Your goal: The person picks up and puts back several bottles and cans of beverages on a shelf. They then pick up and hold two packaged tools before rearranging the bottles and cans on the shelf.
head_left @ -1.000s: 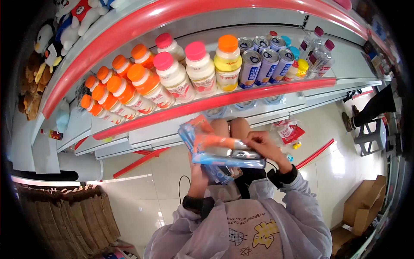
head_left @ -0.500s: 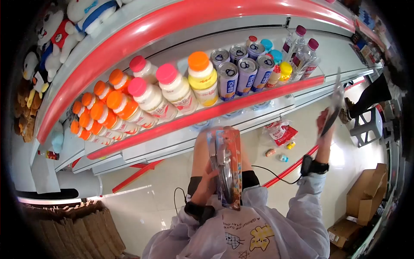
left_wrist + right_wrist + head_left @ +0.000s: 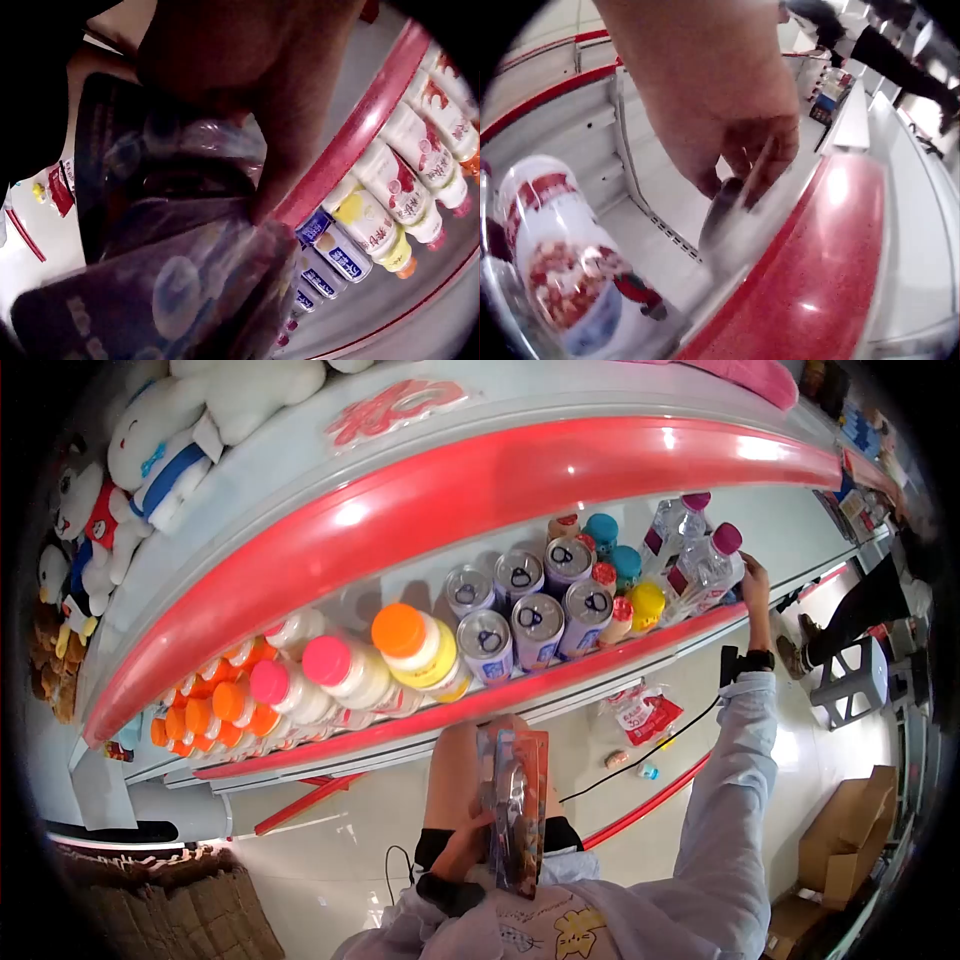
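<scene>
My left hand [image 3: 467,846] grips flat plastic-fronted packages [image 3: 520,795] on blue and orange card, upright over the lap. Dark objects show inside. In the left wrist view the thumb and fingers of the left hand [image 3: 255,82] lie over the clear, wrinkled packaging [image 3: 142,300]. At the right part of the shelf, my right hand [image 3: 755,588] is beside the purple-capped bottles [image 3: 715,565]. The right wrist view shows the right hand [image 3: 727,112] pinching a thin, blurred package [image 3: 727,210] with a dark part, low over the shelf behind the red edge.
Purple cans [image 3: 538,622], a yellow bottle [image 3: 425,650] and several orange-capped bottles [image 3: 200,715] line the shelf behind its red front edge [image 3: 400,725]. A grey stool [image 3: 850,670] and an open carton [image 3: 850,840] stand right. A red-and-white bag [image 3: 645,715] lies on the floor.
One package came away from the pile in the right hand, out to the right and then forward to the shelf. The left hand has turned the others upright. The view has shifted toward the shelf.
</scene>
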Action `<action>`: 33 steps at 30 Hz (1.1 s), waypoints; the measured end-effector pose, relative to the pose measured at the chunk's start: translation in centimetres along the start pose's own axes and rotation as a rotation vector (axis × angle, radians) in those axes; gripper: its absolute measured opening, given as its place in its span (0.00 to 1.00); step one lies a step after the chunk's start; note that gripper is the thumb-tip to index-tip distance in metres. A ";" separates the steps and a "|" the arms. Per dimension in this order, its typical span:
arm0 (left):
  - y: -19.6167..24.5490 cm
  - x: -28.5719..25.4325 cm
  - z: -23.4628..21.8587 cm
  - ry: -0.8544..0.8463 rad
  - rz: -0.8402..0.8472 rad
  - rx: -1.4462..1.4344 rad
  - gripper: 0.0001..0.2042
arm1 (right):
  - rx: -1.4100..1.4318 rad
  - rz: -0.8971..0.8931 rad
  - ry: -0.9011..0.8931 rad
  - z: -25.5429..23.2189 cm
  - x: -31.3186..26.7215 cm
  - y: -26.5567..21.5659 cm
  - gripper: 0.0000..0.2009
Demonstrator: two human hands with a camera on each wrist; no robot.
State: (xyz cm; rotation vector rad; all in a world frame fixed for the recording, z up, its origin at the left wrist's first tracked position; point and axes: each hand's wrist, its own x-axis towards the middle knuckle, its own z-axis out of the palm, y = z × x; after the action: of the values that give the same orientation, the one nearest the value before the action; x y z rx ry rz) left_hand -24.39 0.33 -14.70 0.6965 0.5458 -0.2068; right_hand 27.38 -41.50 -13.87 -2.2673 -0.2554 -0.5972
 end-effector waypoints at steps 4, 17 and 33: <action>-0.3 0.9 0.3 0.054 0.005 0.011 0.32 | -0.287 -0.169 0.097 3.0 -2.2 -4.3 0.25; -1.1 2.4 -1.1 0.064 -0.118 -0.021 0.30 | 0.101 -0.019 -0.017 3.8 -3.1 1.4 0.27; -1.6 3.3 -1.8 0.082 -0.165 -0.013 0.30 | 0.129 -0.031 0.013 4.0 -3.9 0.9 0.22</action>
State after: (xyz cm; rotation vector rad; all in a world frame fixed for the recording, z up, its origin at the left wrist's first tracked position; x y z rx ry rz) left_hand -22.93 0.27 -18.54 0.6499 0.6831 -0.3291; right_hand 25.64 -39.26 -18.74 -2.1381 -0.3142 -0.5947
